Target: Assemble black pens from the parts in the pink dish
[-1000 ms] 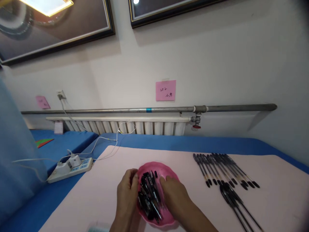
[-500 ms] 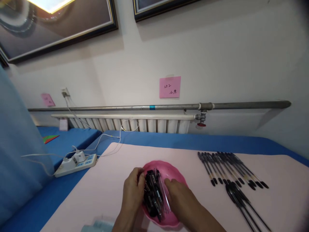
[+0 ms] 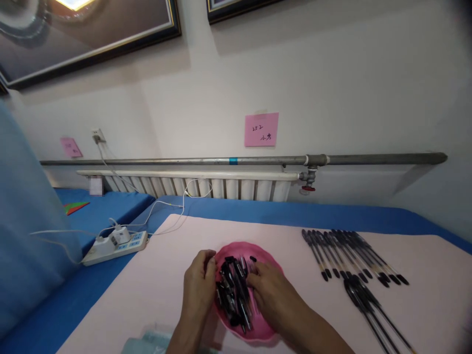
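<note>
Where the pink bowl (image 3: 262, 329) is touched at its left rim by the left hand (image 3: 200, 282), a spill is risked.

If pressed hard by the right hand (image 3: 272, 291), the bowl, near centre, could be tipped and its black pen parts (image 3: 241, 287) scattered; whether either grip is closed cannot be told. By a swung right forearm (image 3: 313, 324), the near-right pen bunch (image 3: 354, 295) could be rolled into the far row of pens (image 3: 341, 241).

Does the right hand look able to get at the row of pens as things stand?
Likely yes: the right hand is at the pink bowl, and only pink sheet shows between the bowl and the row of pens; it would just need to leave the bowl.
</note>
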A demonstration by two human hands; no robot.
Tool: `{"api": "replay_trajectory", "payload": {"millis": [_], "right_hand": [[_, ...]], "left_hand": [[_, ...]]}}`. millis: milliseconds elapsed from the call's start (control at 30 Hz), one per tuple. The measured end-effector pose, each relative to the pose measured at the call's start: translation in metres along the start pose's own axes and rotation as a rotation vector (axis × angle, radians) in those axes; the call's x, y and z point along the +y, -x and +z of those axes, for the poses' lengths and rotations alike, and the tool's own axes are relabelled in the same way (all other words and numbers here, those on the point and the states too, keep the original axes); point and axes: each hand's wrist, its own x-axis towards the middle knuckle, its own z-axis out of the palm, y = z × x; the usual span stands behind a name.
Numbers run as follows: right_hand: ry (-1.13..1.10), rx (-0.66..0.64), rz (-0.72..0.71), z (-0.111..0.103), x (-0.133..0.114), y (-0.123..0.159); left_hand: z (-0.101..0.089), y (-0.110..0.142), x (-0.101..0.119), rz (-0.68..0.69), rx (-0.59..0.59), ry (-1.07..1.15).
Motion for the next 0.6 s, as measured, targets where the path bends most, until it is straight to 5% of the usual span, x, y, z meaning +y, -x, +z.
{"api": "replay_trajectory", "payload": {"millis": [167, 433, 600], "right_hand": [[0.001, -0.008, 0.035, -0.001, -0.011, -0.002], [0.065, -0.237, 0.195, -0.013, -0.036, -0.009], [0.049, -0.268, 0.263, -0.015, -0.037, -0.009]], "left_hand": [[0.001, 0.002, 0.004, -0.003, -0.001, -0.019], [0.004, 0.006, 0.009, 0.015, -0.008, -0.017], [0.005, 0.007, 0.012, 0.019, -0.013, 0.009]]}}
